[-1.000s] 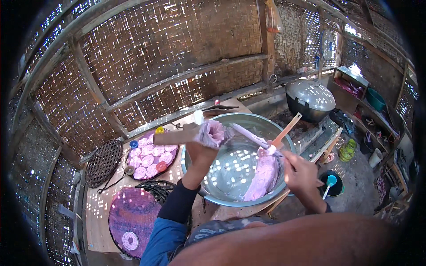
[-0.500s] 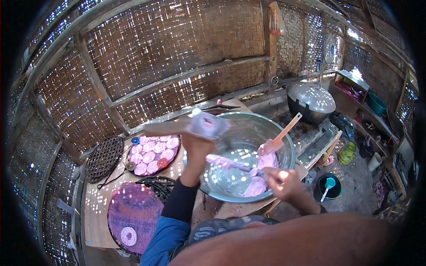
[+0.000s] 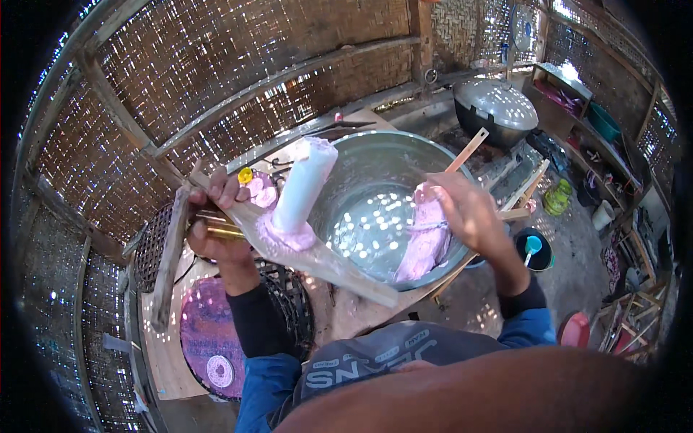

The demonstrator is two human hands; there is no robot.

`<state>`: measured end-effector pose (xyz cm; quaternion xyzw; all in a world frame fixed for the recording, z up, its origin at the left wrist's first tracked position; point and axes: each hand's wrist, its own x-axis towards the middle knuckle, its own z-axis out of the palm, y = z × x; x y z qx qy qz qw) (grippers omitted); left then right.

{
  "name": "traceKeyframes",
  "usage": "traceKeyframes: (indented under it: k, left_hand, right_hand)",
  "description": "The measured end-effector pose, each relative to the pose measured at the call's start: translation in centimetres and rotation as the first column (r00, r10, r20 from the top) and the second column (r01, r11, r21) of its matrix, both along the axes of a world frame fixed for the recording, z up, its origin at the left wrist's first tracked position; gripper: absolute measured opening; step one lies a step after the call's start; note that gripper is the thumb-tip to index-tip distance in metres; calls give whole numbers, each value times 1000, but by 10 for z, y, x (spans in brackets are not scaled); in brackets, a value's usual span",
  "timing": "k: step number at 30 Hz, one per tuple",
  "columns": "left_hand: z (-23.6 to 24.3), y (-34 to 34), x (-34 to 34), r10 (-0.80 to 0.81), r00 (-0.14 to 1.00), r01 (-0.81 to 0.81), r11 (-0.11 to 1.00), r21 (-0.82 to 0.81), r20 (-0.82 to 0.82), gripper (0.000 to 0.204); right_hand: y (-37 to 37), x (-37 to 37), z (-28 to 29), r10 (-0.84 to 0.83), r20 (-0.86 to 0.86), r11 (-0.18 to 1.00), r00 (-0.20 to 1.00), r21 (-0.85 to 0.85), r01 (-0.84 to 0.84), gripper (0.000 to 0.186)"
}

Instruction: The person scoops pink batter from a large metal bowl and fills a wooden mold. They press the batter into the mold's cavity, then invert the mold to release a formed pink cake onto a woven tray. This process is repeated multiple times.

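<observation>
My left hand (image 3: 221, 215) is closed around a wooden press (image 3: 332, 278) with a brass-coloured metal part (image 3: 222, 228). An upright white tube (image 3: 298, 186) stands on the press, pink dough smeared around its base. My right hand (image 3: 465, 213) has its fingers curled onto pink dough (image 3: 422, 252) at the right side of a wide metal basin (image 3: 358, 151), pinching some at the fingertips. A long flat utensil (image 3: 511, 215) lies across that dough beneath this hand. A spatula handle (image 3: 468, 148) rises behind my fingers.
On the wooden table (image 3: 162, 368) are a purple round mat (image 3: 202, 325), dark woven trays (image 3: 155, 234) and small pink rounds (image 3: 263, 195) partly hidden by the press. At the right are a lidded pot (image 3: 494, 108), a shelf (image 3: 577, 97) and a bucket with blue dipper (image 3: 534, 249).
The press has swung round and lowered, its tube now upright. My left hand moved left. My right hand has left the utensil's handle for the dough and moved up slightly.
</observation>
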<state>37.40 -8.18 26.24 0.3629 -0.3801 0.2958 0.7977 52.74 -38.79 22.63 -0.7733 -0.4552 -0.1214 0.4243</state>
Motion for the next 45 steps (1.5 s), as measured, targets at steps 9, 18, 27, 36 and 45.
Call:
traceKeyframes:
  k: [9, 18, 27, 36, 45]
  left_hand:
    - [-14, 18, -27, -517, 814, 432, 844, 317, 265, 29]
    - [-40, 70, -174, 620, 434, -707, 684, 180, -653, 30]
    - [-54, 10, -236, 951, -132, -272, -306, 912, 280, 39]
    - [-55, 10, -272, 971, -34, -190, -239, 952, 237, 36]
    - [-107, 21, -272, 988, -125, -391, 34, 920, -89, 37]
  right_hand:
    - [146, -154, -1, 320, -316, 185, -893, 945, -268, 93]
    - [132, -166, -21, 715, -639, 589, -283, 769, -249, 96]
    - [173, -192, 2, 754, -354, 657, 554, 420, -626, 91]
    - [207, -221, 33, 854, 64, 520, 516, -140, -843, 108]
    - [247, -255, -5, 845, -213, 482, 491, -94, -871, 97]
